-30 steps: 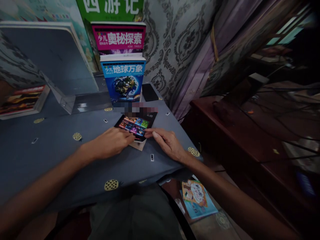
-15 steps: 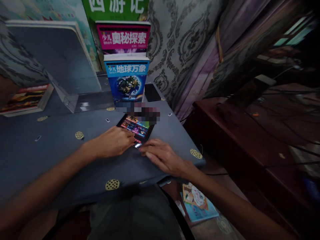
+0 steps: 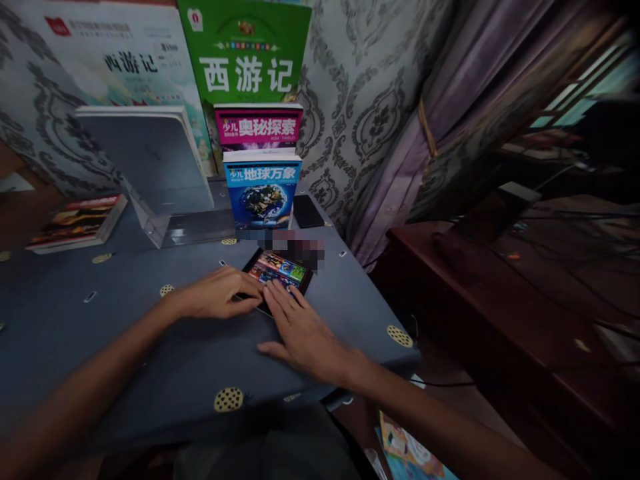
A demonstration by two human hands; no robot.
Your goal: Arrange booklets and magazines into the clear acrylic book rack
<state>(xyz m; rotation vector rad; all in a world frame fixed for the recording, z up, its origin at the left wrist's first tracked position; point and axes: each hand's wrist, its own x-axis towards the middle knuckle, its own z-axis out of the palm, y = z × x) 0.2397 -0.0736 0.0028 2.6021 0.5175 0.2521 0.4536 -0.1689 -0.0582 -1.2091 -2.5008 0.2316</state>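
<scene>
Black slim phone w/ colourful screen (image 3: 281,272) lies flat on grey cloth counter (image 3: 125,350), nr back edge; left hand (image 3: 215,295) and right hand (image 3: 305,337) open, fingertips on it, steadying not gripping. Blue globe-cover book (image 3: 263,197) stands upright behind.

Flat black item (image 3: 283,272): black border, and look at those tiles, red, blue, orange and green!
Tablecloth (image 3: 125,347): slate blue-grey, dotted with yellow-and-black pineapples and small white tags.
Wallpaper (image 3: 370,113): pale grey with bold dark damask scrolls.
Curtain (image 3: 480,87): dusky mauve, softly sheened.
Green book (image 3: 245,60): vivid green, white characters.
Pink book (image 3: 257,127): hot magenta band, white characters.
Blue book (image 3: 263,193): bright blue, with a blue-and-green globe.
Cabinet (image 3: 500,300): deep reddish-brown.
</scene>
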